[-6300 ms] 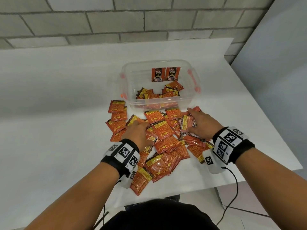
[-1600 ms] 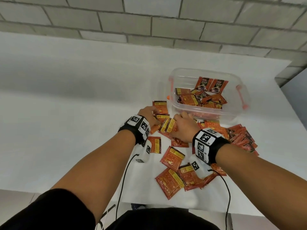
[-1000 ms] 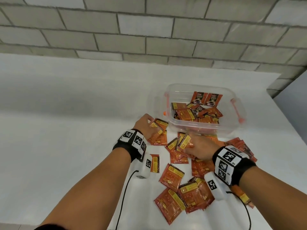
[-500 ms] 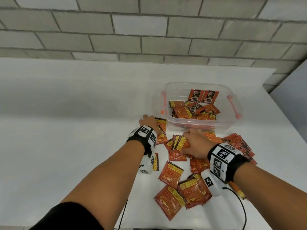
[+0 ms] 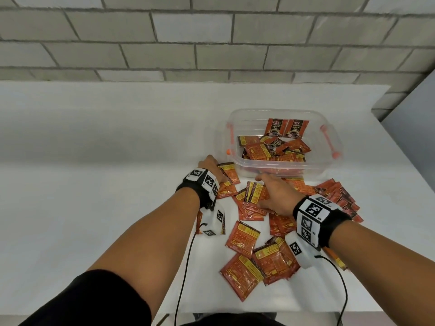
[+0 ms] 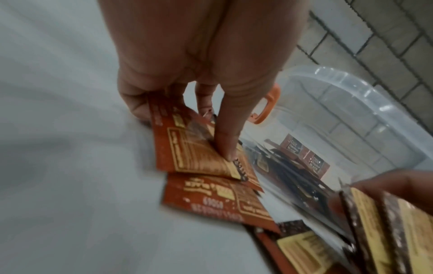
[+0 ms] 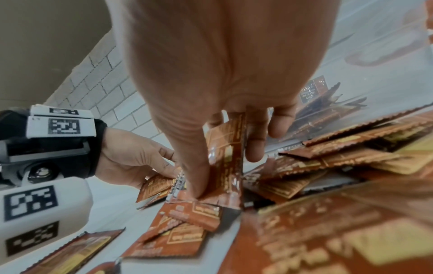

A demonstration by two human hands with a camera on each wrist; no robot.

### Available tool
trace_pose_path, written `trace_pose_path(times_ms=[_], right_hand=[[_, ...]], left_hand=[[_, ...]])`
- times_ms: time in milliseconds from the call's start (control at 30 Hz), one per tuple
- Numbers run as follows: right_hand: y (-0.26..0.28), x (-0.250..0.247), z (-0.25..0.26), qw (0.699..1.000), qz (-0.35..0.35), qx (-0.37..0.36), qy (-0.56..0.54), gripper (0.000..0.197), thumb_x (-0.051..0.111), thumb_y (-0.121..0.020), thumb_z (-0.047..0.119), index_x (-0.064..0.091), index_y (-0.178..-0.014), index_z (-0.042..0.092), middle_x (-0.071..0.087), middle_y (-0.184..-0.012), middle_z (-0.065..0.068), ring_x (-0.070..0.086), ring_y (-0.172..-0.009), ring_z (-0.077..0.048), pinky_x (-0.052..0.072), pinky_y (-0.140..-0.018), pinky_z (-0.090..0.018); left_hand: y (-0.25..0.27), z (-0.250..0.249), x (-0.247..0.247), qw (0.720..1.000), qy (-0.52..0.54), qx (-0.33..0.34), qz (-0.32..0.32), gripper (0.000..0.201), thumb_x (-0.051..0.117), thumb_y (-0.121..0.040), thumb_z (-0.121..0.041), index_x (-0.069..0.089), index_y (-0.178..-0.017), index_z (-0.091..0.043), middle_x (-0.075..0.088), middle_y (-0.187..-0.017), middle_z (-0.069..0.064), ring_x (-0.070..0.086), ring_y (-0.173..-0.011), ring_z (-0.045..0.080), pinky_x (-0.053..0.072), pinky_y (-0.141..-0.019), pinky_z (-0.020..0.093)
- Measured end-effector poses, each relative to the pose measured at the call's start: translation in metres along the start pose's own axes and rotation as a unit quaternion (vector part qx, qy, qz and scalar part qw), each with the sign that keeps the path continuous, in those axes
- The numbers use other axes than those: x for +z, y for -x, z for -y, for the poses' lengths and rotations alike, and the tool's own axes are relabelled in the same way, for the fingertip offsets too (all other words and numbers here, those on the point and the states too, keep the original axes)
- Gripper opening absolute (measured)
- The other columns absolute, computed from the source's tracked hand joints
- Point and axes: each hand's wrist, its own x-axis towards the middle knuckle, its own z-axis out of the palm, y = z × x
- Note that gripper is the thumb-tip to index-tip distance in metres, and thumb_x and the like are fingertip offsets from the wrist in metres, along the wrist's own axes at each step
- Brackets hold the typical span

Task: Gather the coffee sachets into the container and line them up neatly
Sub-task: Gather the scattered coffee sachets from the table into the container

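While each grip pinches sachets, left hand and right hand should square their stacks before lifting to the container.

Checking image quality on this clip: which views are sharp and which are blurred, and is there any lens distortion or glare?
Head view: sharp, the print on the two upright sachets in the container is legible; mortar lines bow from the wide lens. Left wrist view: motion-smeared, sachets near the bottom edge worst, left hand soft. Right wrist view: right hand fairly clear, near sachets out of focus, reflections on the container wall.
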Motion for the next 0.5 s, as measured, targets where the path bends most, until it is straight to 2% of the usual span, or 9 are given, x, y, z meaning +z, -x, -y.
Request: trace_pose_path(times_ms=[100,167,233,300,333,400,500], right_hand=[[-0.001,0.0,-0.001,1.0,0.014,-0.003,-0.008,0.061,0.073,-0.081,0.028,0.043,-0.133,0.015,0.043,-0.139,-0.004,0.044,-0.125,-0.021,0.036,-0.104,-0.032],[0.0,-0.002,-0.003,0.999,0.025,0.009,-0.02,0.051,0.071,-0.082,0.029,0.048,-0.125,0.013,0.051,-0.129,-0.004,0.05,-0.115,-0.021,0.041,-0.096,-0.03],[0.003,-0.005,-0.007,0.998,0.029,0.022,-0.048,0.046,0.069,-0.085,0.03,0.049,-0.123,0.013,0.057,-0.124,-0.005,0.054,-0.107,-0.021,0.043,-0.089,-0.029],[0.007,-0.008,-0.011,0.996,0.025,0.026,-0.084,0.056,0.067,-0.087,0.03,0.042,-0.134,0.015,0.055,-0.131,-0.004,0.053,-0.114,-0.022,0.041,-0.092,-0.028],[0.009,-0.011,-0.013,0.995,0.021,0.027,-0.094,0.063,0.066,-0.087,0.031,0.037,-0.14,0.016,0.051,-0.136,-0.005,0.05,-0.12,-0.022,0.039,-0.094,-0.026],[0.011,-0.015,-0.016,0.994,0.02,0.035,-0.097,0.07,0.065,-0.088,0.033,0.029,-0.146,0.017,0.043,-0.144,-0.003,0.044,-0.128,-0.022,0.035,-0.097,-0.024],[0.013,-0.017,-0.018,0.995,0.023,0.043,-0.082,0.078,0.063,-0.089,0.036,0.02,-0.15,0.013,0.029,-0.153,-0.008,0.031,-0.139,-0.023,0.028,-0.107,-0.027]], left_hand=[[0.004,0.009,-0.007,0.998,0.045,0.017,-0.036,0.05,0.071,-0.081,-0.015,0.047,-0.123,-0.004,0.058,-0.113,0.01,0.057,-0.097,0.024,0.046,-0.07,0.027],[0.009,0.015,-0.016,0.995,0.078,0.031,-0.061,0.045,0.067,-0.085,-0.015,0.047,-0.123,-0.004,0.054,-0.108,0.007,0.052,-0.089,0.019,0.04,-0.065,0.025],[0.015,0.021,-0.022,0.995,0.079,0.047,-0.035,0.046,0.066,-0.087,-0.017,0.044,-0.127,-0.008,0.05,-0.107,0.003,0.05,-0.088,0.017,0.039,-0.063,0.024],[0.021,0.025,-0.02,0.997,0.048,0.066,0.009,0.045,0.064,-0.088,-0.018,0.042,-0.128,-0.013,0.054,-0.106,0.003,0.054,-0.083,0.017,0.042,-0.059,0.022],[0.024,0.026,-0.017,0.997,0.023,0.073,0.027,0.046,0.064,-0.089,-0.018,0.041,-0.129,-0.015,0.057,-0.109,0.004,0.056,-0.082,0.017,0.045,-0.061,0.023],[0.027,0.025,-0.008,0.995,-0.038,0.077,0.056,0.055,0.065,-0.089,-0.021,0.036,-0.136,-0.018,0.059,-0.12,0.008,0.06,-0.095,0.023,0.049,-0.074,0.029],[0.027,0.019,0.002,0.984,-0.151,0.073,0.063,0.066,0.067,-0.086,-0.033,0.033,-0.14,-0.017,0.052,-0.13,0.011,0.053,-0.114,0.028,0.046,-0.093,0.036]])
